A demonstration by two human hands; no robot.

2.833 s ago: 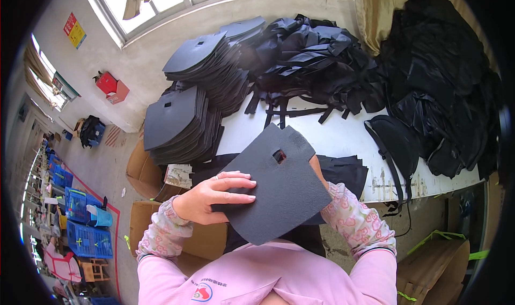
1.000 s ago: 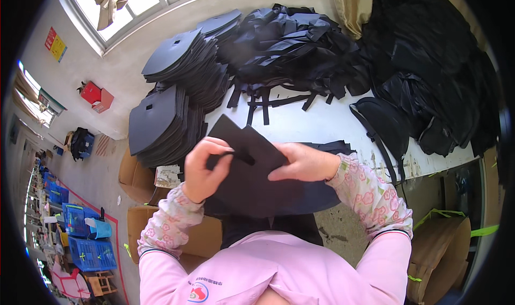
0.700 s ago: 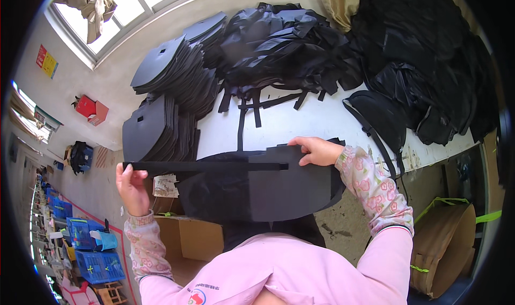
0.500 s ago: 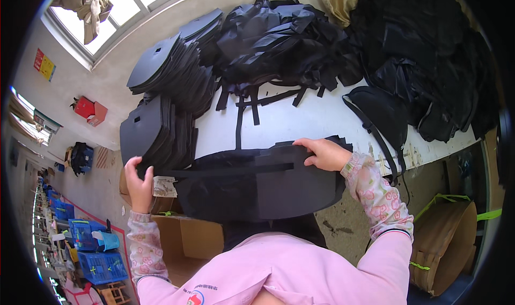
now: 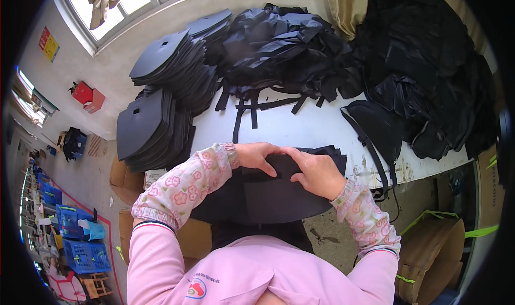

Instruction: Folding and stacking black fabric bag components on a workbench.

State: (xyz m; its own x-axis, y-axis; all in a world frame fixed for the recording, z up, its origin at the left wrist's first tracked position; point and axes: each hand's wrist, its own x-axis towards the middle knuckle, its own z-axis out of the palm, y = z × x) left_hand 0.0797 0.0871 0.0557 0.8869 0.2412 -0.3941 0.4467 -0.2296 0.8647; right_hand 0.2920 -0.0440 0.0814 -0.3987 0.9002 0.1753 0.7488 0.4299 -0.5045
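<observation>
Dark grey, flat sheet panel with a rounded near edge point(image 5: 284, 200) lies under both hands. Left hand point(image 5: 256, 157), lately out wide, now beside right hand point(image 5: 321, 172) at the panel's far edge; both half-curled, grip unclear; work seems two-handed again.

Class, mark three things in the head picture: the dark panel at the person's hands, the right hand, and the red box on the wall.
Dark panel point(image 5: 281, 199), head view: its lower part.
Right hand point(image 5: 320, 173), head view: the back of the hand.
Red box point(image 5: 90, 97), head view: near its middle.
</observation>
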